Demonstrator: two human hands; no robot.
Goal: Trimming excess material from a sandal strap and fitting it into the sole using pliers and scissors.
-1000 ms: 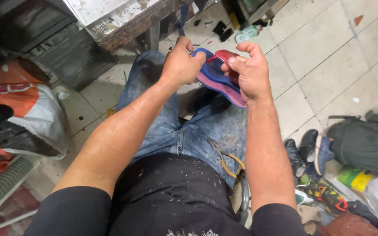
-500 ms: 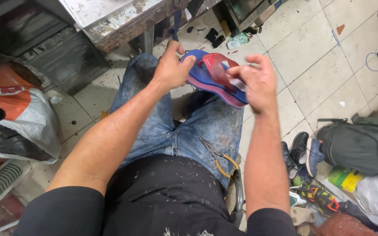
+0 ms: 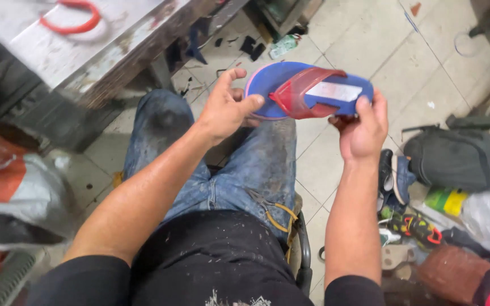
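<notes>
A worn metal table stands at the upper left, with a red ring lying on it. Tiled floor lies beyond the seated person's knees. A dark bag and small shoes lie to the right. Above the lap, a blue sandal with a red strap is held flat between both hands. The left hand is closed on the toe end, thumb on top. The right hand grips the heel end by the fingertips. Risk: the fingertip hold at the heel looks light; a twist could drop the sandal to the floor.
</notes>
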